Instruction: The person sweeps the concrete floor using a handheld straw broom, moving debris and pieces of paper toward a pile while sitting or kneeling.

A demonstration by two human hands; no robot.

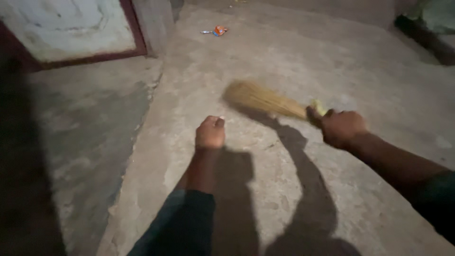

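Both arms wear long, dark sleeves of a blue-green cast, plain and unmarked. The left sleeve [182, 223] ends partway up the forearm, leaving wrist and left hand [210, 132] bare. The right sleeve [438, 201] stops higher, baring more forearm behind the right hand [342, 128]. Neither hand shows rings, watch or gloves.

From where I'm watching, my left hand [210, 132] is curled into a loose fist, thumb tucked on top, holding nothing, with the forearm running straight up from the bottom of the view in a dark sleeve. My right hand [340, 127] is clenched tight in a grip, knuckles toward the camera, arm reaching in from the lower right, also dark-sleeved.
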